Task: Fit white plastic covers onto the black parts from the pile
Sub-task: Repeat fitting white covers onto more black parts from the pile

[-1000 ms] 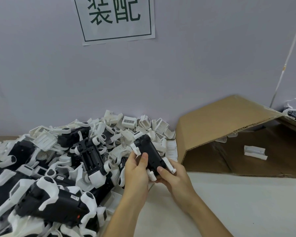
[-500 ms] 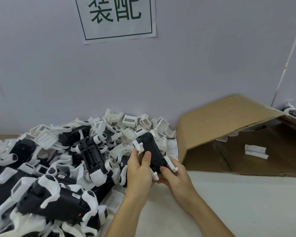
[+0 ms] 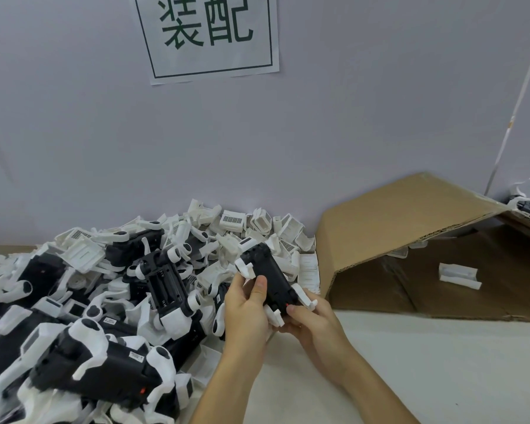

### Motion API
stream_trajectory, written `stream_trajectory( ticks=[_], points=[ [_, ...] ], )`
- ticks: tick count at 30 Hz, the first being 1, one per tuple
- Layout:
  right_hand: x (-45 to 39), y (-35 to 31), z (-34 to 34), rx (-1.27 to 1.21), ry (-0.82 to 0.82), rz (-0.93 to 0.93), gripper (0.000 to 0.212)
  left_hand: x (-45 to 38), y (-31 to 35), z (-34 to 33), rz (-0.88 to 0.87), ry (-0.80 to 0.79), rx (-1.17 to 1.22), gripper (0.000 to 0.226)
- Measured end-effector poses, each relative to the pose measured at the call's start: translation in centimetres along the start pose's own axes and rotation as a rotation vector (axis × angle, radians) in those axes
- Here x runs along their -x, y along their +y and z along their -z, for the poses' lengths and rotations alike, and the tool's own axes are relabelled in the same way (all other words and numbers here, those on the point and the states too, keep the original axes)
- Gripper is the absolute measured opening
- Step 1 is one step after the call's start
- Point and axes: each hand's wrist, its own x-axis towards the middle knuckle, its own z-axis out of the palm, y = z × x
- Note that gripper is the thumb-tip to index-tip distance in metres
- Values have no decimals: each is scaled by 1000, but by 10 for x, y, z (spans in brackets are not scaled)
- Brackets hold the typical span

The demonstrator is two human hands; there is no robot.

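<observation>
Presently the black rectangular plastic part with white clips [image 3: 270, 276] is held above the pile's right edge [image 3: 306, 267], long axis running away up-left. Left hand [image 3: 245, 310] grips its left flank, thumb curled on top; right hand [image 3: 315, 322] pinches the near end.

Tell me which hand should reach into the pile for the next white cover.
Left, probably. The left hand is on the side next to the pile, while the right hand grips the black part at its end away from the pile.
</observation>
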Motion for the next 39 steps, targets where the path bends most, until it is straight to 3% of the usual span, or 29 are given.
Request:
stream_trajectory(
  ticks=[8, 12, 16, 18, 23, 27, 31, 35, 39],
  points=[
    [2, 2, 1, 168, 57, -10, 29, 2, -1, 0, -38, -30, -85, 29],
    [4, -3, -2, 110, 64, 55, 36, 0, 3, 4, -22, -63, -81, 23],
    [7, -7, -4, 377, 335, 420, 20, -5, 5, 8, -7, -56, -91, 23],
    [8, -8, -3, 566, 430, 583, 24, -5, 6, 8, 12, -85, -93, 24],
    [6, -3, -5, 902, 405, 879, 30, -1, 11, 7, -45, -163, -144, 35],
    [7, -4, -10, 1052, 277, 1075, 31, 2, 11, 10, -37, -162, -120, 37],
    [14, -2, -15, 860, 152, 797, 54, 3, 15, 9, -22, -11, 70, 37],
    [14, -1, -4, 920, -90, 397, 37, -3, 19, 13, 4, 108, 312, 44],
    [9, 6, -4, 1039, -184, 257, 23, -7, 18, 18, 0, 126, 382, 37]
  ],
)
